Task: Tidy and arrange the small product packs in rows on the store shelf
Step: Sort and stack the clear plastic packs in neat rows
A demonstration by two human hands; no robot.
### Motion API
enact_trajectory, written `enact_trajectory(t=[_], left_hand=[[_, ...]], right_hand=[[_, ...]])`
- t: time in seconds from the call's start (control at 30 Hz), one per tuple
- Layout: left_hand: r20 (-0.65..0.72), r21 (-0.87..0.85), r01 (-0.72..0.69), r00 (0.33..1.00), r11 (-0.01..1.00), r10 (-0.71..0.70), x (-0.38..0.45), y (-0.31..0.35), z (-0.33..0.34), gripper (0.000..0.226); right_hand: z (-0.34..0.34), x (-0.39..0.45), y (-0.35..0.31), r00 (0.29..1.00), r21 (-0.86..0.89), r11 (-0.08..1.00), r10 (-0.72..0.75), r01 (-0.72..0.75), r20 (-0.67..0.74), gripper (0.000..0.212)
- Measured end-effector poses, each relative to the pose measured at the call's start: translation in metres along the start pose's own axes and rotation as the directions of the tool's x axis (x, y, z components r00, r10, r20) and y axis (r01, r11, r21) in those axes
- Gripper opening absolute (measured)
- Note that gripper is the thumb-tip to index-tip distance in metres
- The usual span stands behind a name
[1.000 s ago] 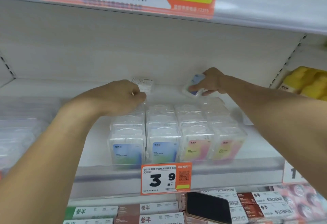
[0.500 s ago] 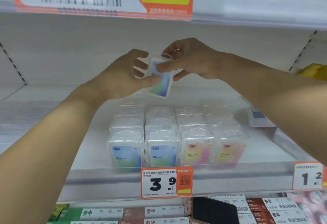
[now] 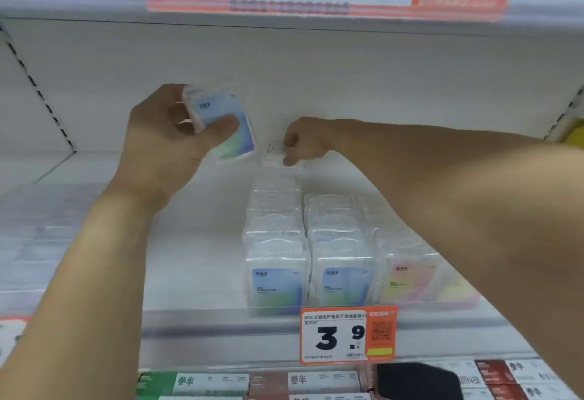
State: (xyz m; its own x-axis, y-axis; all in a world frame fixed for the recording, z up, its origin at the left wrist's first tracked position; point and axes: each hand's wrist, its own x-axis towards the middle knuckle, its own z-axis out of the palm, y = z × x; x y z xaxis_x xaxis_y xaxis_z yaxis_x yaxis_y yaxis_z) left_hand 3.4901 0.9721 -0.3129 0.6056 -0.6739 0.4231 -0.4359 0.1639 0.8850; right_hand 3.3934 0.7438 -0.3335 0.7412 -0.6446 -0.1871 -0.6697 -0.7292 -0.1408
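Left hand [image 3: 164, 147] around a raised blue pack [image 3: 222, 125], right hand [image 3: 303, 142] seemingly pinching a blurred pack [image 3: 274, 155] behind the rows [image 3: 331, 248].

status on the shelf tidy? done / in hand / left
Done: the rows of packs stand lined up behind the 3.9 price tag. In hand: the left hand grips a blue-green pack in the air; the right hand pinches a white-labelled pack at the back of the shelf. Left: both packs need slotting into rows.
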Motion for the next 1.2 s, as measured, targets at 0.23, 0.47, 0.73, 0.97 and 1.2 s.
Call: enact_trajectory(t=[0.23,0.47,0.73,0.97,1.2], left_hand=[[-0.024,-0.047,0.019,1.000,0.999,-0.020,-0.005,-0.001,0.004,0.038],[-0.048,-0.022,-0.062,0.997,0.998,0.061,-0.001,0.019,0.020,0.039],[-0.058,0.134,-0.249,0.964,0.959,0.259,0.000,0.039,0.038,0.044],[0.034,0.062,-0.241,0.970,0.969,0.239,-0.004,0.041,0.050,0.041],[0.313,0.325,-0.386,0.905,0.863,0.287,-0.013,0.031,0.072,0.044]], right_hand=[[-0.007,-0.012,-0.004,0.999,0.113,0.993,0.009,-0.013,0.042,0.059],[-0.040,-0.079,0.003,0.997,0.769,0.636,0.074,-0.063,0.021,0.028],[-0.054,-0.140,-0.004,0.992,0.995,0.005,0.077,0.095,-0.095,0.041],[-0.057,-0.152,0.026,0.994,0.983,0.153,0.019,0.101,-0.105,0.033],[-0.050,-0.154,0.043,0.966,0.836,0.545,0.174,0.068,-0.192,0.050]])
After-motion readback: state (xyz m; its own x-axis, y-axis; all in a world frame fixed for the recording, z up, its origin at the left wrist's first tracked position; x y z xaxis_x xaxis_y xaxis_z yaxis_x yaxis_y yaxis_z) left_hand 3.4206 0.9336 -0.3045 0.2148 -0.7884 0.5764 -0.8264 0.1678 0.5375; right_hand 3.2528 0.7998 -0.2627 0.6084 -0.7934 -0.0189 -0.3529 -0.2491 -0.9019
